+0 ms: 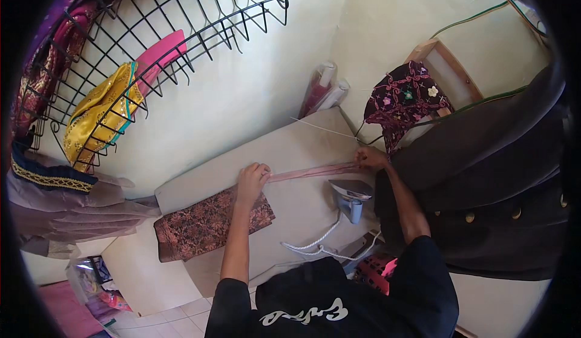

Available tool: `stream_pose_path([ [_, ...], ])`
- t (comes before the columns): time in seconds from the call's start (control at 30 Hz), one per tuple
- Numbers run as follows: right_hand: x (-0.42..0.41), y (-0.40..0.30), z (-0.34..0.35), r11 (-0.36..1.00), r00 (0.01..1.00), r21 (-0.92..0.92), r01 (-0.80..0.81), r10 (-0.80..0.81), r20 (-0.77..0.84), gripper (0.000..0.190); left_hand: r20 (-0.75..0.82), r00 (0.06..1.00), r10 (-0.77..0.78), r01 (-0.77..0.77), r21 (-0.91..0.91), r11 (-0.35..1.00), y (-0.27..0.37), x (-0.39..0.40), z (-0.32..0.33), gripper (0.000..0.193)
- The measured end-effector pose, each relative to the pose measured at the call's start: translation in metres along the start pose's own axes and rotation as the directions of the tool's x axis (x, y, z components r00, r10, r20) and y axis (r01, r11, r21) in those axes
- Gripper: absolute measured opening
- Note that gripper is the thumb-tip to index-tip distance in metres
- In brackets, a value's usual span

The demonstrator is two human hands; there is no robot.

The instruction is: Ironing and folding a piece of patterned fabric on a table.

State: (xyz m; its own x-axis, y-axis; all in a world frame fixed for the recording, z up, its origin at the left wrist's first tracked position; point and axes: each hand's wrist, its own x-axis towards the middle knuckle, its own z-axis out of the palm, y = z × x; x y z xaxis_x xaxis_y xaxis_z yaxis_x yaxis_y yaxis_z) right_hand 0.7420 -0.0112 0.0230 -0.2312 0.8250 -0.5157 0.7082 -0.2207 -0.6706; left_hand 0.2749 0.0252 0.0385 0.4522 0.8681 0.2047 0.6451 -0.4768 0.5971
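Observation:
A narrow pink fabric strip [317,172] stretches between my hands along a beige padded ironing board [308,143]. My left hand [253,181] grips its left end with bent fingers. At the right end, my right hand [371,158] pinches the strip close to a dark garment. A folded dark cloth with a copper-coloured floral pattern [204,224] lies partly under my left forearm and overhangs the board's near edge. Between my arms rests a clothes iron [352,197] with a light blue handle, its soleplate turned away from me. Its white braided cord [313,249] loops toward my body.
A black wire rack [199,43] on the wall holds yellow and pink cloth. Large dark garments [476,179] with gold buttons hang close on the right. Plastic-wrapped rolls [324,86] stand in the corner. Sheer mauve fabric [81,215] hangs at left, beside a white panel [150,270].

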Motion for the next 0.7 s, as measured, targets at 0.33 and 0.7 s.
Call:
stream_pose_path([
  [0.33, -0.022, 0.016, -0.012, 0.996, 0.996, 0.076, 0.042, -0.047, 0.076, 0.024, 0.026, 1.0, 0.005, -0.005, 0.031, 1.0, -0.003, 0.003, 0.003, 0.014],
  [0.7, -0.03, 0.007, 0.031, 0.993, 0.928, -0.103, 0.065, -0.098, -0.358, 0.041, 0.005, 1.0, 0.013, -0.014, 0.066, 0.998, -0.001, 0.001, -0.002, 0.014],
])
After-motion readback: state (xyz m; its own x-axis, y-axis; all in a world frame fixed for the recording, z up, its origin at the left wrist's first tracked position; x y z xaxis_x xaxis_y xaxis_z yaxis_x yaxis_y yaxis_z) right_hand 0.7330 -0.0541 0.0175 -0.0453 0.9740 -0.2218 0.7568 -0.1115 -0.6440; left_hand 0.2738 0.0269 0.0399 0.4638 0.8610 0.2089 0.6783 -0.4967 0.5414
